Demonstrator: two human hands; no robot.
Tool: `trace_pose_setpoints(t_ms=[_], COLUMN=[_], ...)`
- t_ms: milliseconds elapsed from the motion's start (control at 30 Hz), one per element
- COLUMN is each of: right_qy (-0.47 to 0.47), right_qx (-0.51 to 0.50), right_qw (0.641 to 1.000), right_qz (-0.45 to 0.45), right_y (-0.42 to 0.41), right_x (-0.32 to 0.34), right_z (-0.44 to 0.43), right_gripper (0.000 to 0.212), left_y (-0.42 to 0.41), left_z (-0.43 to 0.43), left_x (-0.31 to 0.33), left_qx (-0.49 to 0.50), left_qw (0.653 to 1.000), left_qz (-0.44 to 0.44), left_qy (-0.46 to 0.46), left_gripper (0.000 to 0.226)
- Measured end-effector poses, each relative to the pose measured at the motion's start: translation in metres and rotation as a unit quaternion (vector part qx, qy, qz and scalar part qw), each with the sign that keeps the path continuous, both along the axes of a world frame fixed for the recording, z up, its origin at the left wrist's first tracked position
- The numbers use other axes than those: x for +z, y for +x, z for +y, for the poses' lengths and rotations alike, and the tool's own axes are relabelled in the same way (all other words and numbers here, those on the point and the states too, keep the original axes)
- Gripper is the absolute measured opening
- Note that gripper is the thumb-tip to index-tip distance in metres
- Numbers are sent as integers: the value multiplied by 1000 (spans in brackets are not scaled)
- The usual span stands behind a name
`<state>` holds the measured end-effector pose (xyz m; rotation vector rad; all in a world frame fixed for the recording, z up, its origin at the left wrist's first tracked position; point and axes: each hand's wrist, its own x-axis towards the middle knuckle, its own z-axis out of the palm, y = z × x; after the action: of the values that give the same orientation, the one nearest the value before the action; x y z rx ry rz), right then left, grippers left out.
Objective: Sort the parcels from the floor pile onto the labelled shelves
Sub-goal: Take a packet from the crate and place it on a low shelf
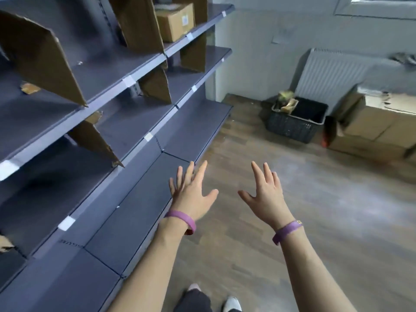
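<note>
Parcels: we log one brown cardboard box (175, 21) on the top shelf (203, 26). It sits near the right end, between two upright cardboard dividers (137, 21). More large boxes (369, 122) are stacked on the floor (292, 210) at its far right edge, by the wall.

The shelves (126, 129) are grey metal in several tiers, with white labels (128, 81) along the front edges.

Our left hand (193, 192) has its fingers spread wide and holds nothing, over the front edge of the bottom shelf (139, 199). Our right hand (267, 194) is likewise spread and holds nothing, above the floor just beside the left. There is a purple wristband (181, 218) on each wrist.

A black crate (297, 122) stands on the floor before the radiator (333, 73), next to the stacked boxes. Its contents are too blurred to name.
</note>
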<state>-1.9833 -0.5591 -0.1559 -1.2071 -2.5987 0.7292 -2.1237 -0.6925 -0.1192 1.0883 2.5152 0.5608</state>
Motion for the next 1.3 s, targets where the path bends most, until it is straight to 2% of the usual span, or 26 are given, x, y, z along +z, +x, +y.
trace_pose_setpoints(t_ms=[200, 333, 733, 1000, 1300], right_qy=[-14, -11, 9, 14, 10], right_qx=[-52, -103, -170, -193, -172], right_qw=[998, 994, 985, 981, 985], right_qz=[-13, -17, -24, -21, -29], right_y=[9, -4, -103, -130, -152], right_x=[-11, -11, 15, 16, 10], right_z=[83, 150, 353, 470, 647], right_gripper=[83, 82, 82, 81, 81], left_y=[-21, -52, -160, -187, -198], left_z=[96, 173, 411, 541, 701], left_x=[-14, -20, -7, -2, -8], left_qx=[-83, -108, -226, -264, -236], left_qw=[996, 994, 974, 964, 972], left_qz=[-3, -8, -20, -4, 14], left_qy=[-23, -7, -6, -1, -16], left_gripper=[75, 74, 72, 70, 70])
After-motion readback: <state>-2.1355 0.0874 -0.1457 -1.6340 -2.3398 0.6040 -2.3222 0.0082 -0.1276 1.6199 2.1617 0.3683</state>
